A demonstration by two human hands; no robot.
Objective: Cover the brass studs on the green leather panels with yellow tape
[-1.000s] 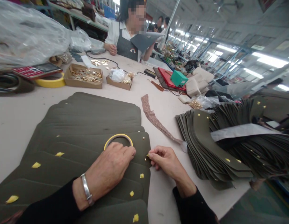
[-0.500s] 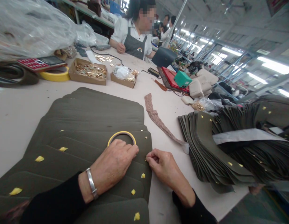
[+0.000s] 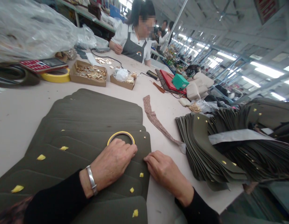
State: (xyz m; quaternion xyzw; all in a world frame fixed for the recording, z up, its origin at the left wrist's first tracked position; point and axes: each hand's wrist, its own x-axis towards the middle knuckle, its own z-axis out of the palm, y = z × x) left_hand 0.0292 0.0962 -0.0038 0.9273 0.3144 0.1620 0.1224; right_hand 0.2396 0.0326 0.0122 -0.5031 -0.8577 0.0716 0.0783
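Note:
Dark olive, leather-like panels [image 3: 93, 116] lie overlapped in a fanned stack before me. My left hand [image 3: 114, 161] rests over them, closed on a roll of yellow tape [image 3: 121, 133] that stands partly out above the fingers. My right hand [image 3: 164, 168] is pinched at the right edge of one panel; whatever is between its fingertips is hidden. Small torn bits of yellow tape [image 3: 41, 157] stick to several panels. One tiny gold metal piece [image 3: 144, 137] sits near a panel's right edge, above my right hand.
Beyond the stack stand a cardboard box of gold metal pieces [image 3: 88, 73] and a smaller box [image 3: 123, 79]. A brown strip [image 3: 156, 119] lies to the right, beside bundled olive panels [image 3: 193, 146]. A co-worker [image 3: 137, 40] is across the table [image 3: 13, 115]. Plastic sheeting [image 3: 37, 28] is piled left.
My right hand has rolled slightly, its fingertips pressing closer to the panel edge. My left hand stays on the tape. The dark sheet by the co-worker has gone from sight.

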